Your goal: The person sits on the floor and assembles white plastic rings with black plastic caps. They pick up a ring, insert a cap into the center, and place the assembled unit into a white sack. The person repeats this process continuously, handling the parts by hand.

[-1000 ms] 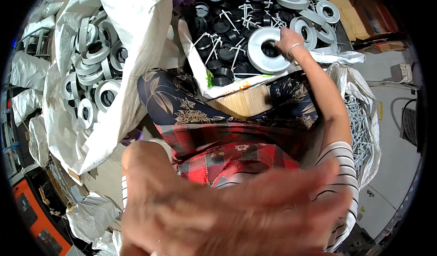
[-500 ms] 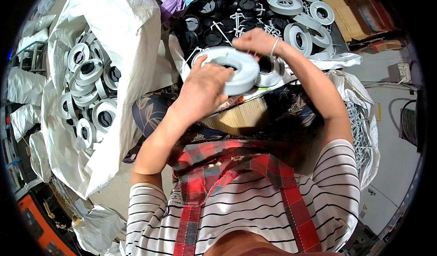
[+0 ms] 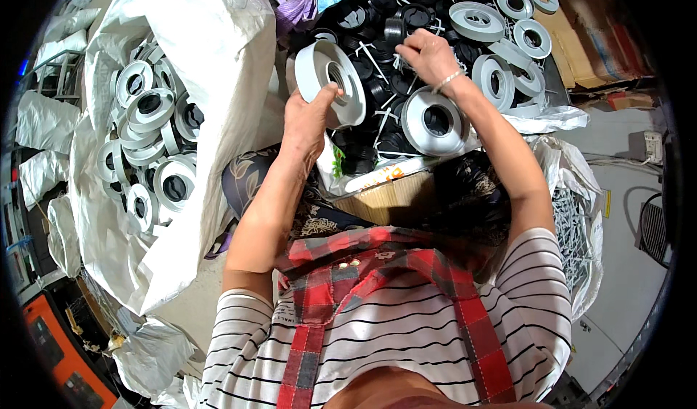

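Note:
My left hand (image 3: 308,123) grips a light grey plastic ring (image 3: 309,69), thumb on its stepped inner face and fingers behind it. The ring is tilted up on its side, above the heap. My right hand (image 3: 437,62) is closed, fingertips pinched at a black round cap (image 3: 394,31) standing on edge over the black pile. Below my right wrist lies another grey ring (image 3: 415,127) with a dark centre. Black caps (image 3: 406,82) and thin white plastic sprue pieces (image 3: 370,51) are heaped around both hands.
To the left stands a white sack (image 3: 218,38) filled with grey rings (image 3: 149,111). More grey rings (image 3: 476,22) lie at the far right of the heap. A bag of grey sprue pieces (image 3: 571,227) stands by my right elbow. Cardboard (image 3: 581,38) lies beyond.
My left hand has moved up and left, turning the ring from flat onto its side. My right hand has moved slightly right to the black cap. The lower grey ring is now uncovered.

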Demonstrator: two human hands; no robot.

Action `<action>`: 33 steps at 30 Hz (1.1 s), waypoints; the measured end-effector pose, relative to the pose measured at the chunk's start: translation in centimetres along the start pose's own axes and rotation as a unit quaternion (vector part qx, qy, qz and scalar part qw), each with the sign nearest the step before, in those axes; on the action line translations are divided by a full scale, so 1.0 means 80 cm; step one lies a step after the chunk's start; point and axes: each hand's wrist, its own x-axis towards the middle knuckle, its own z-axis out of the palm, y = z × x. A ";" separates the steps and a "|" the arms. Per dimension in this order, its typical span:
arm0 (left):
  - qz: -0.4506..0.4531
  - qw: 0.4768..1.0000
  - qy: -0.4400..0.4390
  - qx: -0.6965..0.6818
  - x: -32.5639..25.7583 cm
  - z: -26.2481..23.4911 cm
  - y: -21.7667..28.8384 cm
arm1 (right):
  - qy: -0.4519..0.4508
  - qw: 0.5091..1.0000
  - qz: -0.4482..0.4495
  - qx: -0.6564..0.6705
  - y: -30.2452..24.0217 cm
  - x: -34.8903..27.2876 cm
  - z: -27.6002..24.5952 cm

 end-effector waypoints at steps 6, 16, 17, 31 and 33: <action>-0.061 0.982 -0.096 -0.149 -0.032 0.021 0.014 | -0.129 0.970 -0.028 0.206 -0.096 -0.056 -0.022; -0.069 0.978 -0.189 -0.046 -0.087 0.010 0.032 | -0.143 0.959 -0.215 -0.114 -0.157 -0.114 -0.074; -0.074 0.978 -0.191 -0.042 -0.093 0.009 0.035 | -0.174 0.943 -0.243 -0.145 -0.163 -0.118 -0.081; 0.000 0.983 -0.174 -0.052 -0.137 0.018 0.007 | -0.058 0.973 -0.219 0.039 -0.136 -0.147 -0.042; -0.017 0.983 -0.176 -0.045 -0.136 0.007 0.008 | -0.055 0.967 -0.246 0.043 -0.137 -0.150 -0.039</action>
